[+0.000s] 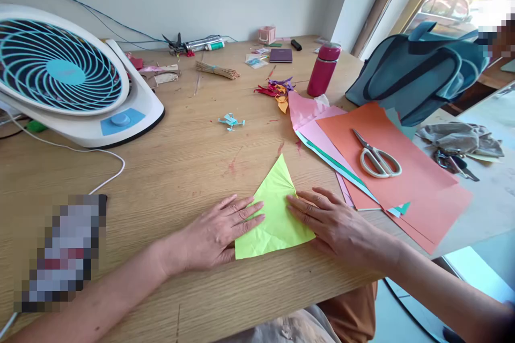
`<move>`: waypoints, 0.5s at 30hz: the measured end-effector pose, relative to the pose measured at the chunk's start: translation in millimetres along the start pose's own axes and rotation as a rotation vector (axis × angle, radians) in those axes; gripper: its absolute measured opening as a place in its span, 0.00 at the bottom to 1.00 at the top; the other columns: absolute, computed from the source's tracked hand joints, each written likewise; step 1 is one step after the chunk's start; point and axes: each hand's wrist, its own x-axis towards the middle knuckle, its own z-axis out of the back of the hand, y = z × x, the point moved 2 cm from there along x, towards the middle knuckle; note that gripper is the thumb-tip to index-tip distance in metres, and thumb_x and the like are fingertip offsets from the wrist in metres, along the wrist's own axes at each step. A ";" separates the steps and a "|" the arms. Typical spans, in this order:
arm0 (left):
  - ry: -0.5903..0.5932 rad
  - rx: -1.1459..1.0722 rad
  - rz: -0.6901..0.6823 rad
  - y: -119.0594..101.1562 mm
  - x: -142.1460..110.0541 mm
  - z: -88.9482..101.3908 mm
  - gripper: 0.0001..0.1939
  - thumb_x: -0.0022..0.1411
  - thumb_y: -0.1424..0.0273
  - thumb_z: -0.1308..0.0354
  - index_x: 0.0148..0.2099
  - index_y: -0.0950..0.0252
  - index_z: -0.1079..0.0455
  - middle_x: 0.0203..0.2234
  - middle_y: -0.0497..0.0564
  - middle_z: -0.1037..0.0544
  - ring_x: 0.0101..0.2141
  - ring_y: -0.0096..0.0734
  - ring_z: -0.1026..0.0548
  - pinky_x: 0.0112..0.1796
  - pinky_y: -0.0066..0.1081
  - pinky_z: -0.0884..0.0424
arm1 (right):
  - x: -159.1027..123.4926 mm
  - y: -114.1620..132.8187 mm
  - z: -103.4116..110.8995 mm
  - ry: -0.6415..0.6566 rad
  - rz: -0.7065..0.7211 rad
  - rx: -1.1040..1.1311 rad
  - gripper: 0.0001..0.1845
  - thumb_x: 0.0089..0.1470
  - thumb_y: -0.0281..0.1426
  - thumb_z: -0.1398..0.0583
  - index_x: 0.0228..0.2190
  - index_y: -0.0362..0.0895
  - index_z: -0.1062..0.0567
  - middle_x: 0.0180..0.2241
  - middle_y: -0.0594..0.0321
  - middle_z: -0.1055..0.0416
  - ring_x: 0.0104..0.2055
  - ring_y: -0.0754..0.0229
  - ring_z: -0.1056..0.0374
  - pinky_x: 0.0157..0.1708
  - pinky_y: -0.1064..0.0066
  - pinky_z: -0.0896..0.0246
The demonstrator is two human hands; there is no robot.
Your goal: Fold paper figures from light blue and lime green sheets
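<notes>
A sheet of yellow-green paper (273, 220), folded into a rough triangle with its tip pointing away from me, lies on the wooden table. Creases fan out near its right edge. My left hand (225, 228) rests flat over the paper's left edge, fingers stretched out and the thumb at the lower left corner. On the right side, my right hand (333, 220) lies with extended fingertips on the paper's edge; its thumb is partly hidden below. Neither hand grips the paper.
Coloured paper sheets (341, 128) with scissors (380, 161) on top lie to the right. Farther back are a small blue paper figure (231, 121), paper scraps (277, 91), a magenta bottle (324, 69) and a blue bag (414, 72). A fan (68, 69) stands at left.
</notes>
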 end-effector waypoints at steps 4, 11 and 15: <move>-0.011 0.010 0.026 -1.6 -5.6 -7.1 0.37 0.69 0.65 0.50 0.73 0.62 0.63 0.70 0.55 0.49 0.68 0.47 0.51 0.64 0.51 0.52 | -4.6 3.7 -5.9 -0.037 0.099 -0.005 0.23 0.64 0.25 0.49 0.59 0.33 0.35 0.63 0.45 0.39 0.63 0.48 0.41 0.60 0.50 0.42; -0.209 0.019 -0.079 -6.1 -10.1 0.5 0.25 0.70 0.73 0.53 0.68 0.68 0.46 0.61 0.60 0.32 0.62 0.41 0.37 0.57 0.40 0.38 | -10.7 4.9 -9.9 -0.174 0.086 0.090 0.18 0.64 0.23 0.48 0.53 0.34 0.29 0.56 0.44 0.31 0.58 0.51 0.34 0.56 0.56 0.38; -0.326 -0.023 -0.083 -9.1 -12.2 5.2 0.19 0.68 0.77 0.51 0.59 0.69 0.34 0.54 0.61 0.24 0.56 0.41 0.29 0.53 0.39 0.31 | -11.9 2.3 -11.6 -0.196 0.025 0.178 0.18 0.64 0.23 0.48 0.53 0.38 0.29 0.56 0.47 0.29 0.55 0.53 0.31 0.52 0.57 0.37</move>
